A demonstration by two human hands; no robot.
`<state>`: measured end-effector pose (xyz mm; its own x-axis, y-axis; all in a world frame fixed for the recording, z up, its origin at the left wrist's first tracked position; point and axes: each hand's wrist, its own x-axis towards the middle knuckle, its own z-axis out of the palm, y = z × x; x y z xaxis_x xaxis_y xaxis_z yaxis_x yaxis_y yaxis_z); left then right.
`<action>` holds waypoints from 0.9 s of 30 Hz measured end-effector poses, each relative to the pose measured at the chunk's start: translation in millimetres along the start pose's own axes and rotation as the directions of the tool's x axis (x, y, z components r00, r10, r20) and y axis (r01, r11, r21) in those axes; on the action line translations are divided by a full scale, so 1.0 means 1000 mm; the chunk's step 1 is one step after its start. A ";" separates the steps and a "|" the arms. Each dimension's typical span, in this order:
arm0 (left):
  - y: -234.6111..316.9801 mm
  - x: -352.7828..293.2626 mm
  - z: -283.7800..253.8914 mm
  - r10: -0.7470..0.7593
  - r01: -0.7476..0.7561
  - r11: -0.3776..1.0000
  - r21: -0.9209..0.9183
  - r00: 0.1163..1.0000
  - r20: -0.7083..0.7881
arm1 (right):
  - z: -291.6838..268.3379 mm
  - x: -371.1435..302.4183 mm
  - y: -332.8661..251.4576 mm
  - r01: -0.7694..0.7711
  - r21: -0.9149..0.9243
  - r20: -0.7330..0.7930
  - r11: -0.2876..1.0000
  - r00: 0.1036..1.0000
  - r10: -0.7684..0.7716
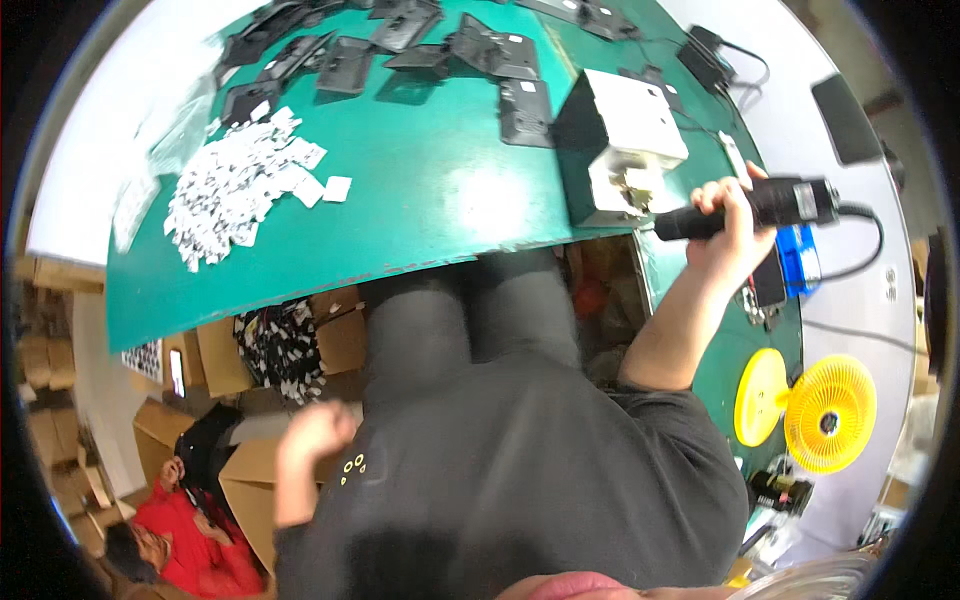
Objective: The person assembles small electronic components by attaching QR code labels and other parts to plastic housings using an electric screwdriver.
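My right hand is wrapped around a black corded electric screwdriver. It holds the tool over the right end of the green table, with the tip pointing left. Just left of that tip stands a white and black box-shaped machine, its front partly open, which looks like a screw feeder. My left hand hangs off the table beside my body. It is smeared by motion, and its fingers cannot be made out.
White square pieces lie heaped at the left beside clear plastic bags. Several black plastic housings line the far side. A yellow fan stands at right. Below the table edge is an open carton; a person in red sits lower left.
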<state>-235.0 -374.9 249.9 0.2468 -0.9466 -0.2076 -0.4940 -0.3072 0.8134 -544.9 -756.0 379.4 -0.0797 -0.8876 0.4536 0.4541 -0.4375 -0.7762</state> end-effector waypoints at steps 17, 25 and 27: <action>0.147 0.441 -0.043 0.366 -0.090 0.410 0.908 0.928 -0.073 | 0.004 -0.033 -0.015 0.019 -0.034 0.128 0.999 0.992 -0.014; 0.124 0.442 -0.038 0.349 -0.118 0.398 0.910 0.936 -0.032 | 0.002 -0.024 -0.012 0.042 -0.025 0.073 0.999 0.997 -0.040; 0.119 0.399 -0.052 0.363 -0.194 0.382 0.903 0.931 0.046 | 0.001 -0.019 -0.013 0.055 -0.027 0.045 0.998 0.998 -0.054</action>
<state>-152.0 -784.0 291.7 0.0120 -0.9969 0.0776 -0.9899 -0.0228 -0.1397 -548.3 -733.5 381.2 -0.0643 -0.8553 0.5142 0.4249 -0.4897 -0.7613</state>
